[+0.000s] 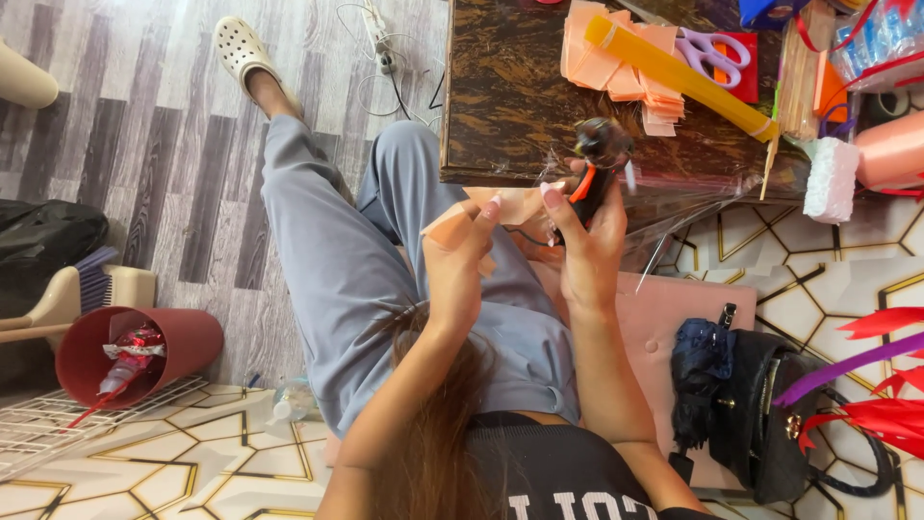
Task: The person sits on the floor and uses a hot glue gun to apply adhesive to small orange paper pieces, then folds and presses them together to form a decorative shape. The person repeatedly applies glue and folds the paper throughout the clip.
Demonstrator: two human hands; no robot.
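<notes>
the right hand (589, 246), at the centre of the frame, is wrapped around a black and orange glue gun (597, 169), nozzle end pointing toward the top of the frame. just to its left, the left hand (460, 255) pinches a peach paper piece (500, 207) between thumb and fingers, touching the gun's side. above them sits a dark marbled table (510, 96) holding a stack of peach paper (616, 67), purple-handled scissors (717, 53) and a yellow strip (674, 72). a red bin (144, 351) stands at lower left.
</notes>
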